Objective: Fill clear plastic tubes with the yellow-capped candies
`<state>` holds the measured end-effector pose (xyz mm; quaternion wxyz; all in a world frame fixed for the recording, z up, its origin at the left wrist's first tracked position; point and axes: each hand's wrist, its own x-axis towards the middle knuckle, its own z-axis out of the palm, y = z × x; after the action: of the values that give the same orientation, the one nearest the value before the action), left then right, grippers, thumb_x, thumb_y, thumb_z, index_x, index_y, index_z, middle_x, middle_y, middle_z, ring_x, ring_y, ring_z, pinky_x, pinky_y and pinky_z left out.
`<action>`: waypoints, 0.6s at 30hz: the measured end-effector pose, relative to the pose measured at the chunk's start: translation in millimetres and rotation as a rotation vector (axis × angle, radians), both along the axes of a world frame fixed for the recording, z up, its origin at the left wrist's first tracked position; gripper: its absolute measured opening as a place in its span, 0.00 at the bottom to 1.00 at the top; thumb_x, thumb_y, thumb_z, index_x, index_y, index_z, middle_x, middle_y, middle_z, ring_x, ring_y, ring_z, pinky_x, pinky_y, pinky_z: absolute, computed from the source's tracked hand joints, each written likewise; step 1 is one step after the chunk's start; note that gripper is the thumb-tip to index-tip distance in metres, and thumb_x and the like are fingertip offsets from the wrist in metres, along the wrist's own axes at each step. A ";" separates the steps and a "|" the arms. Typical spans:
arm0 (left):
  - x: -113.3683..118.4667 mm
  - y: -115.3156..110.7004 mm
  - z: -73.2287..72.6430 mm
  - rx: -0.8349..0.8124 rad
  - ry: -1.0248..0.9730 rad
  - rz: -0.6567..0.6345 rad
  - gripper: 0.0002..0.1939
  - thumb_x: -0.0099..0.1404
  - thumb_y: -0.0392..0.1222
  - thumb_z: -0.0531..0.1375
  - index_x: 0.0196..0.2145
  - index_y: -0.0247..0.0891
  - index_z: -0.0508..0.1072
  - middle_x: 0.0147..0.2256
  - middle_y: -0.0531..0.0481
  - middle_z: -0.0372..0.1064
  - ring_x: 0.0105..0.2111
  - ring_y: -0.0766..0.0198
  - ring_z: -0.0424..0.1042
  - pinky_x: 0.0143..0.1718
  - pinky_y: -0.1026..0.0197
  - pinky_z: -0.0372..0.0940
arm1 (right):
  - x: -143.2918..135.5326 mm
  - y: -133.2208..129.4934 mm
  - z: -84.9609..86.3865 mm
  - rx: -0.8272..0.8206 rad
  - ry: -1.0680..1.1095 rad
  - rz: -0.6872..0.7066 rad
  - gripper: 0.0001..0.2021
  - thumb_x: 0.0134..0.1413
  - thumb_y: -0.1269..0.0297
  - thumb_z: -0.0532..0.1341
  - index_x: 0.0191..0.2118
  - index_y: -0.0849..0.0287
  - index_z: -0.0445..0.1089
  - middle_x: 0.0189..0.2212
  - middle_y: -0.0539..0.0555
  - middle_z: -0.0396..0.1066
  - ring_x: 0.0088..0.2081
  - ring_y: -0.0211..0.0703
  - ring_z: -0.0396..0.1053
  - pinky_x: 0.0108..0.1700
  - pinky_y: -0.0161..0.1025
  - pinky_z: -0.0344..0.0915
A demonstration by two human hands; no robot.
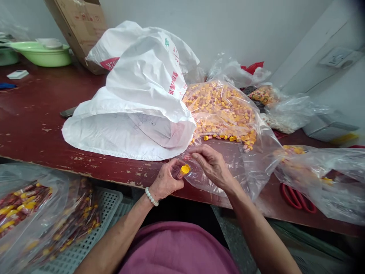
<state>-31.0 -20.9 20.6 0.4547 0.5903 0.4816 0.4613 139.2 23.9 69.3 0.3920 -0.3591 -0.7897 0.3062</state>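
My left hand (167, 180), with a pale bead bracelet (151, 196) on its wrist, is closed round a small tube with a yellow cap (185, 169). The cap end points up and to the right, and a yellow flap stands at its rim. Just right of it, my right hand (209, 163) pinches something small and reddish, too little shown to name. Behind both hands lies a white woven sack (128, 133), its mouth gaping toward me. A clear plastic bag (219, 106) full of small yellow-capped pieces spreads out beyond my right hand.
Red-handled scissors (298, 198) lie at the right, partly under another clear bag (327, 171). Lower left, a bag of yellow-capped tubes (25, 205) rests by a perforated plastic basket (110, 198). A green basin (42, 55) and a cardboard box (82, 26) stand at the back left.
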 end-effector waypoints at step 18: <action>10.2 -9.2 7.3 0.000 -0.032 -0.082 0.20 0.42 0.25 0.56 0.36 0.34 0.69 0.31 0.52 0.67 0.30 0.67 0.66 0.32 0.67 0.61 | -21.8 -1.6 15.9 0.050 0.162 -0.249 0.14 0.63 0.56 0.50 0.47 0.53 0.68 0.42 0.53 0.70 0.43 0.42 0.68 0.48 0.42 0.64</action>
<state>-20.7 -30.1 27.9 0.4811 0.6020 0.4497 0.4515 117.3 22.3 85.2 0.4981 -0.4188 -0.7122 0.2633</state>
